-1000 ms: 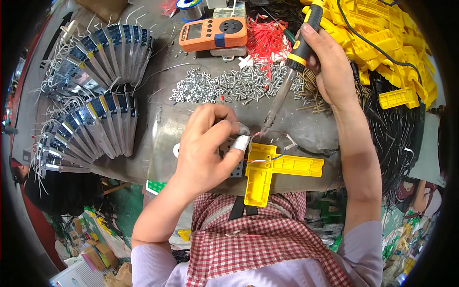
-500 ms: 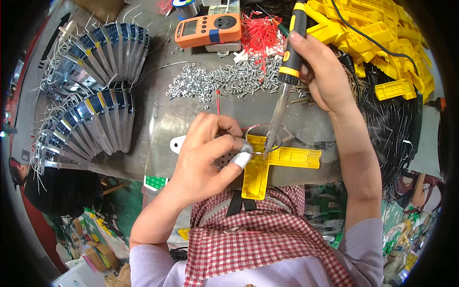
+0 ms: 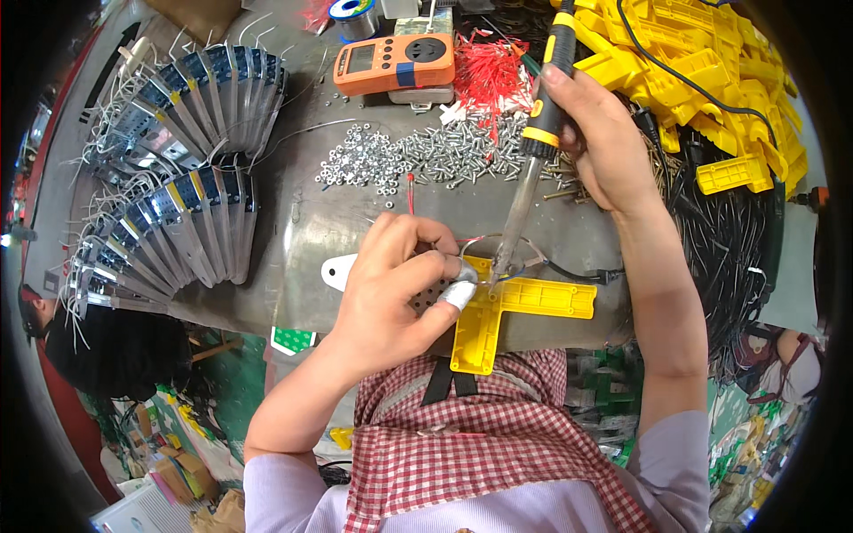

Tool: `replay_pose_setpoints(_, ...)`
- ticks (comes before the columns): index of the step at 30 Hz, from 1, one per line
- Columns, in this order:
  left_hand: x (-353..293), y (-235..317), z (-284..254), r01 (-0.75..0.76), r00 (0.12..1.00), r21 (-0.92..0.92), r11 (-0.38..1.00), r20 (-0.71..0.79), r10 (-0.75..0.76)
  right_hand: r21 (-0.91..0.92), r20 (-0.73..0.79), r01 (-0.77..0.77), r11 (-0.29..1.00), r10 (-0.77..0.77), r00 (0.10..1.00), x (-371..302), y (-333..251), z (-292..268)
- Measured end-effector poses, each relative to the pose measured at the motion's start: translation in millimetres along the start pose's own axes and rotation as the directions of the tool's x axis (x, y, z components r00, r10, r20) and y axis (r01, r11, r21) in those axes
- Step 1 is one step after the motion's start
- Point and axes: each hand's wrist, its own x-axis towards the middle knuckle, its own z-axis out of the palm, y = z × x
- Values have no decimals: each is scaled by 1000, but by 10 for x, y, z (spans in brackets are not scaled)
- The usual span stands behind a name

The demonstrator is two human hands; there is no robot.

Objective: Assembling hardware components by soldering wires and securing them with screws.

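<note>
My right hand (image 3: pixel 613 138) grips the black and yellow handle of a soldering iron (image 3: pixel 526 191). Its tip points down into a yellow plastic housing (image 3: pixel 544 298) with two arms set at an angle, at the table's front edge. My left hand (image 3: pixel 395 289) is closed in a pinch beside the tip, silvery covering on its thumb and a fingertip. A thin wire seems to be in that pinch, mostly hidden by the fingers. Under the hand lies a white plate with holes (image 3: pixel 337 273), partly covered. A dark cable (image 3: pixel 577 274) runs to the right from the housing.
Nuts (image 3: pixel 362 160) and screws (image 3: pixel 462 149) lie in heaps beyond my hands, near red-tipped parts (image 3: pixel 490 75) and an orange meter (image 3: pixel 395 64). Fanned rows of strips with wires (image 3: pixel 191 218) stand left. Yellow housings (image 3: pixel 684 67) and black cables (image 3: pixel 724 240) crowd the right.
The view has shifted slightly. The iron's tip stays at the housing, and my left fingers remain pinched close to it. Less of the thin wire shows between fingers and tip now.
</note>
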Motion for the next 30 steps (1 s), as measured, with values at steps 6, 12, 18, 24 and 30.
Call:
replay_pose_setpoints(6, 43, 8, -9, -5, 1000, 38, 999, -1, 5, 5, 4, -18, 1000, 17, 1000, 13, 36, -28)
replay_pose_setpoints(12, 120, -183, 15, 38, 974, 272, 961, -227, 26, 83, -156, 15, 996, -2, 988, 130, -1, -352)
replay_pose_setpoints(18, 75, -477, 155, 225, 968, 238, 945, -164, -189, -227, -325, 203, 952, -271, 906, 332, -33, -636)
replay_pose_setpoints(24, -196, -311, -33, 202, 979, 47, 978, -35, -200, -579, -277, 509, 637, -741, 611, 800, 63, -363)
replay_pose_setpoints(30, -43, -165, -114, 283, 899, 76, 956, 327, -292, -690, -261, 214, 691, -514, 817, 1574, 423, -520)
